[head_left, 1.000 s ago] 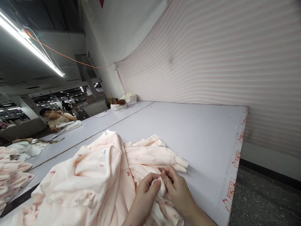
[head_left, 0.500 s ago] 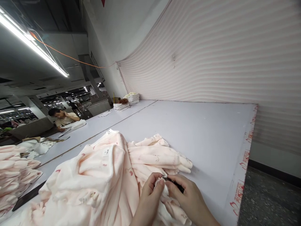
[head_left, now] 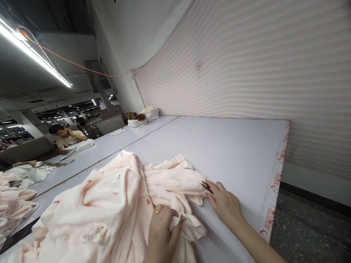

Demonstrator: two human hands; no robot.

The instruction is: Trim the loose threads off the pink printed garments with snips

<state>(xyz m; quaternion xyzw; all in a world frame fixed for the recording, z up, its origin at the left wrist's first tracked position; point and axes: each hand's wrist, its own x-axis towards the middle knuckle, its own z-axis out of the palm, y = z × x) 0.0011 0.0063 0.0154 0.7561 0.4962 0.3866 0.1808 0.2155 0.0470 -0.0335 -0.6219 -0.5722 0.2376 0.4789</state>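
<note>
A heap of pale pink plush garments (head_left: 109,204) with small red prints lies in front of me, a white label (head_left: 118,178) at one neckline. My left hand (head_left: 161,230), with a ring on one finger, is closed on a bunched white edge of the near garment. Out to the right, my right hand (head_left: 226,202) grips dark thread snips (head_left: 207,187), their pointed blades at the end of a pink sleeve (head_left: 175,179). Whether the right fingers also pinch the cloth is hidden.
The grey table (head_left: 233,153) has a taped right edge. More pink garments (head_left: 16,208) lie at the left. Folded stacks (head_left: 149,114) stand at the far end. A co-worker (head_left: 68,137) sits across the table. Striped cloth (head_left: 241,65) hangs along the wall.
My right hand has moved away from my left, forward to the sleeve end, with the snips. My left hand has shifted left and down, still on the garment. The view has turned slightly right.
</note>
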